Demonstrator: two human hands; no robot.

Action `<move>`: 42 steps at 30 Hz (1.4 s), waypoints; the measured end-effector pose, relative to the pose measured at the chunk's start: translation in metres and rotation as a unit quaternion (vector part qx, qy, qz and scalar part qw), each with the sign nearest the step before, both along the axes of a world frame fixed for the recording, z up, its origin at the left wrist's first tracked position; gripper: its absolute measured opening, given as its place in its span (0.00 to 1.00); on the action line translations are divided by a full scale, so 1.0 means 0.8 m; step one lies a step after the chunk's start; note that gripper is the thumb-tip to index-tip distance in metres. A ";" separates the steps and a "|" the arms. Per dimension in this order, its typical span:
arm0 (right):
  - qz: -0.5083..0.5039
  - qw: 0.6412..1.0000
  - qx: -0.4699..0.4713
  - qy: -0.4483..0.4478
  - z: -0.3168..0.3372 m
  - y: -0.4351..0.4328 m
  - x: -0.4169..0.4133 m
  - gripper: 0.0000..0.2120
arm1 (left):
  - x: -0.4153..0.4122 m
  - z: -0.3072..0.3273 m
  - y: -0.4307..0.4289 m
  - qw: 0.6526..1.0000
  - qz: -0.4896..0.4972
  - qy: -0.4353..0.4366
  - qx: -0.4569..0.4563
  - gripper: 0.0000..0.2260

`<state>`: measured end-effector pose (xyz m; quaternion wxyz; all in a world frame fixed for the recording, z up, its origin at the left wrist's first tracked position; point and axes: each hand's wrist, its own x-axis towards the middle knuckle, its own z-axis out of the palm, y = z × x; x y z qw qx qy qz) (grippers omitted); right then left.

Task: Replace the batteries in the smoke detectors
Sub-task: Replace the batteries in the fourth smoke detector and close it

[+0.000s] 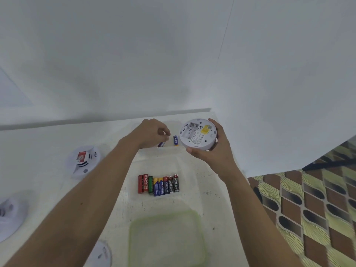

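Detector (198, 134) is held above the counter (38, 151) in the right hand (213, 151), back face up, with fingers (213, 124) and thumb clamped on its rim; the bay (189, 130) appears empty. Left hand (152, 132) hovers over the far tray (173, 124), its fingers (165, 132) curled together above a battery (161, 144); whether they pinch it cannot be told. A second battery (175, 140) lies just beside it, near the detector. A row of cells (159, 185) lies in the near tray. Likely faults from here: mixing spent and fresh cells, since the two groups sit near each other; seating a cell with polarity reversed, if the bay markings go unchecked; dropping the detector, since one hand carries it by the rim alone. Another detector (83, 160) lies on the counter at left.
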<state>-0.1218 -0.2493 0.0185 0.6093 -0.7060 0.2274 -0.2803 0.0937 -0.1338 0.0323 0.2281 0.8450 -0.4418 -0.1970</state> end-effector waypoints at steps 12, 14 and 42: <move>0.032 0.999 0.001 0.023 0.002 0.005 -0.009 0.42 | -0.066 0.043 0.007 0.880 0.064 0.251 -0.398 0.06; 0.044 0.999 0.003 0.026 0.005 0.009 -0.009 0.42 | -0.072 0.047 0.007 0.880 0.058 0.250 -0.399 0.05; 0.078 0.997 -0.002 0.000 0.011 0.004 -0.033 0.44 | -0.099 0.010 0.015 0.956 -0.064 0.087 -0.272 0.06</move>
